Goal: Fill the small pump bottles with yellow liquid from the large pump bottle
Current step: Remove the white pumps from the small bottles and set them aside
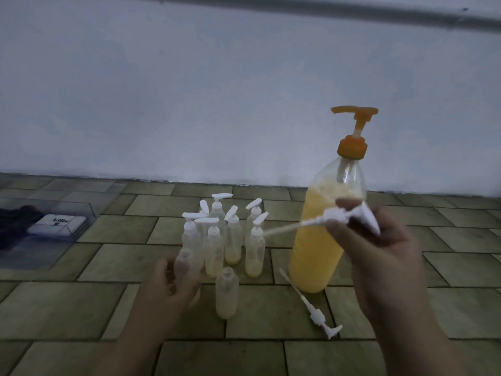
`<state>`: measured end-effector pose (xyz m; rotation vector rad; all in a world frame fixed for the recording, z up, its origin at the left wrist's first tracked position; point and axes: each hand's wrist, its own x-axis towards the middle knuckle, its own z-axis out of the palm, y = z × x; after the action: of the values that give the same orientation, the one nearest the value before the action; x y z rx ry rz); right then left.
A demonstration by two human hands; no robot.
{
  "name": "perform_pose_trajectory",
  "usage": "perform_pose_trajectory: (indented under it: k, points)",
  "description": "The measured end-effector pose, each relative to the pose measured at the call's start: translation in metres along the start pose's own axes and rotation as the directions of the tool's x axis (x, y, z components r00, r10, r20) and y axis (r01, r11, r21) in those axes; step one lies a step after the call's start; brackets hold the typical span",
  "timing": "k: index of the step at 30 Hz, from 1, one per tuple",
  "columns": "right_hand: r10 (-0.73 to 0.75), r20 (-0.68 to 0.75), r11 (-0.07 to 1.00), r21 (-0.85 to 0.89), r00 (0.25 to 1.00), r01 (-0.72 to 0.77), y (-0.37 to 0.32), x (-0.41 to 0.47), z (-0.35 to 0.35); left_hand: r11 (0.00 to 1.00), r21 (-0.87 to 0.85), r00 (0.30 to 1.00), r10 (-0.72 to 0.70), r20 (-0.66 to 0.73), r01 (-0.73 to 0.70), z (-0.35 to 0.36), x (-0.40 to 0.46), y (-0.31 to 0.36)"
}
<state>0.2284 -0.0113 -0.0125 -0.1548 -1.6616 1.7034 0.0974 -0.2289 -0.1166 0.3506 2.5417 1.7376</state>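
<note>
The large clear bottle with an orange pump stands right of centre, mostly full of yellow liquid. My right hand pinches a white pump head in front of it, its dip tube pointing left. My left hand grips an uncapped small bottle. Another uncapped small bottle stands beside it with a little yellow liquid. Behind them, several capped small pump bottles stand in a cluster. A loose white pump lies on the floor.
Everything stands on an olive tiled floor against a pale wall. A clear plastic tray holding a white box and dark cloth sits at the left.
</note>
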Motion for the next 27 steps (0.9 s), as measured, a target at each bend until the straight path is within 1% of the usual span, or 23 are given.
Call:
perform_pose_trajectory:
  k: [3, 5, 6, 8, 9, 10, 13, 15, 19, 20, 21, 23, 24, 26, 27]
  points:
    - [0.053, -0.102, 0.964, -0.252, 0.993, -0.078, 0.038, -0.027, -0.022, 0.995, 0.033, 0.995, -0.097, 0.018, 0.097, 0.004, 0.0, -0.021]
    - [0.076, -0.197, 0.911, -0.385, 0.978, -0.149, 0.073, -0.043, -0.033, 0.994, 0.061, 0.995, -0.096, 0.012, 0.095, 0.006, 0.003, -0.029]
    - [0.033, -0.223, 0.864, -0.483, 0.974, -0.14, 0.091, -0.047, -0.039, 0.994, 0.071, 0.996, -0.088, 0.01, 0.088, 0.007, 0.003, -0.03]
    - [-0.092, -0.168, 0.749, -0.661, 0.981, -0.043, 0.118, -0.055, -0.052, 0.995, 0.072, 0.997, -0.07, 0.024, 0.068, 0.009, 0.005, -0.028]
    - [-0.083, -0.11, 0.722, -0.691, 0.99, -0.017, 0.126, -0.058, -0.055, 0.997, 0.06, 0.998, -0.06, 0.035, 0.058, 0.01, 0.005, -0.027]
    - [-0.033, -0.048, 0.713, -0.702, 0.998, -0.011, 0.129, -0.06, -0.056, 0.998, 0.042, 0.997, -0.055, 0.046, 0.053, 0.011, 0.005, -0.027]
    - [0.044, 0.136, 0.587, -0.805, 0.99, 0.085, 0.151, -0.061, -0.065, 0.999, -0.013, 0.997, -0.039, 0.064, 0.04, 0.012, 0.006, -0.031]
    - [-0.069, 0.195, 0.486, -0.85, 0.978, 0.203, 0.168, -0.06, -0.066, 0.999, -0.031, 0.995, -0.04, 0.093, 0.043, 0.011, 0.006, -0.038]
    - [-0.129, 0.185, 0.43, -0.875, 0.974, 0.223, 0.178, -0.059, -0.062, 0.997, -0.019, 0.976, -0.069, 0.206, 0.075, -0.001, 0.012, -0.056]
    - [-0.15, 0.205, 0.403, -0.881, 0.967, 0.249, 0.18, -0.059, -0.062, 0.997, -0.008, 0.977, -0.07, 0.203, 0.073, -0.006, 0.014, -0.06]
    - [-0.158, 0.217, 0.388, -0.883, 0.963, 0.263, 0.179, -0.059, -0.062, 0.998, -0.006, 0.985, -0.054, 0.163, 0.055, -0.012, 0.018, -0.064]
    - [-0.146, 0.229, 0.373, -0.888, 0.962, 0.268, 0.178, -0.059, -0.059, 0.999, -0.023, 0.999, -0.029, 0.037, 0.03, -0.021, 0.029, -0.066]
    - [-0.154, 0.24, 0.349, -0.894, 0.959, 0.28, 0.178, -0.06, -0.059, 0.998, -0.044, 0.999, -0.041, -0.01, 0.04, -0.023, 0.036, -0.064]
    - [-0.187, 0.252, 0.313, -0.901, 0.949, 0.301, 0.176, -0.062, -0.054, 0.998, -0.04, 0.999, -0.045, -0.03, 0.044, -0.024, 0.053, -0.058]
    - [-0.21, 0.245, 0.31, -0.901, 0.946, 0.302, 0.175, -0.063, -0.052, 0.999, -0.013, 0.999, -0.041, 0.006, 0.041, -0.022, 0.061, -0.053]
